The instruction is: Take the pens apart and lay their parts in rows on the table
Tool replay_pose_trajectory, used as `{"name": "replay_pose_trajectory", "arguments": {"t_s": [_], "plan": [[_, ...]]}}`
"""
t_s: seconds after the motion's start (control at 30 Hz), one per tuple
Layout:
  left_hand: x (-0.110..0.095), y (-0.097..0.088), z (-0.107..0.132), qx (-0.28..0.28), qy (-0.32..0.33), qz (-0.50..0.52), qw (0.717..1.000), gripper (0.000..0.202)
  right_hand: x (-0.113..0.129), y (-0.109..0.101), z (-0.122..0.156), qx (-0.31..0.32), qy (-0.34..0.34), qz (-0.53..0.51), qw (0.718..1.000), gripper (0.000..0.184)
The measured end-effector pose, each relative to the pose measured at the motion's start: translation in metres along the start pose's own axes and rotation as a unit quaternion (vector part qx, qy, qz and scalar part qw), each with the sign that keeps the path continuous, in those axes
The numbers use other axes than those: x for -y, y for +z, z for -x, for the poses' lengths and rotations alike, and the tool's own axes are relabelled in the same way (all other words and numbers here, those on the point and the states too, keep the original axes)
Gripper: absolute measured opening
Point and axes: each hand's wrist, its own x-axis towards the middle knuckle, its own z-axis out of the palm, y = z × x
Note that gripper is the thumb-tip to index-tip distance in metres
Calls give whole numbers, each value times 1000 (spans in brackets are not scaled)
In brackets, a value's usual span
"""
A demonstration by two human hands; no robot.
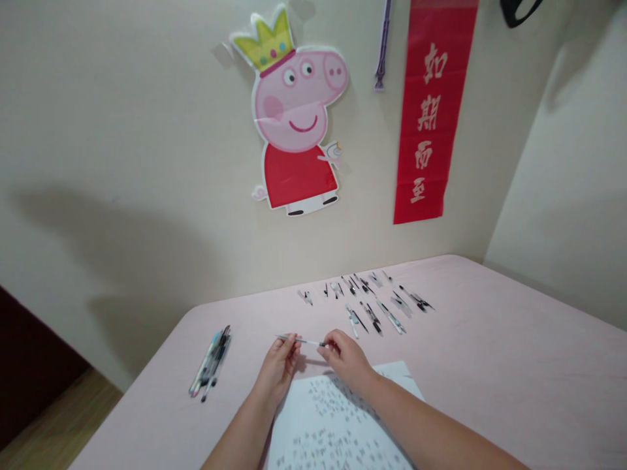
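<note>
A slim pen with a whitish barrel and a dark right end is held level between my two hands, above the far edge of a handwritten sheet. My left hand pinches it near its left part, and a thin grey point sticks out past the fingers. At the dark right end, the fingertips of my right hand are closed on the pen. Under my forearms lies the white paper, covered with rows of small handwritten marks; my right arm hides part of it.
A bundle of pens lies at the left of the pink table. Toward the wall, several pens and pen parts are spread in small groups. A pig cutout and a red banner hang on the wall.
</note>
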Motion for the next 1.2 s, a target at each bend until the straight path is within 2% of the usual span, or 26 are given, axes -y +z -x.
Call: {"name": "replay_pose_trajectory", "arguments": {"t_s": [0.07, 0.13, 0.33, 0.5, 0.67, 0.93, 1.2], "plan": [[1, 0, 0, 3, 0, -3, 1000, 15, 0, -1, 0, 18, -1, 5, 1000, 23], [1, 1, 0, 3, -1, -5, 1000, 14, 0, -1, 0, 31, -7, 13, 999, 31], [0, 1, 1, 0, 0, 1, 1000, 15, 2, 0, -1, 0, -14, 10, 1000, 8], [0, 1, 0, -3, 0, 4, 1000, 12, 1, 0, -1, -7, -6, -5, 1000, 1], [0, 2, 1, -8, -3, 1, 1000, 13, -1, -1, 0, 21, -17, 14, 1000, 30], [0, 1, 0, -13, -2, -1, 1000, 16, 1, 1, 0, -3, -9, 8, 1000, 7], [1, 1, 2, 0, -1, -16, 1000, 7, 0, 1, -1, -17, 1, -14, 1000, 10]]}}
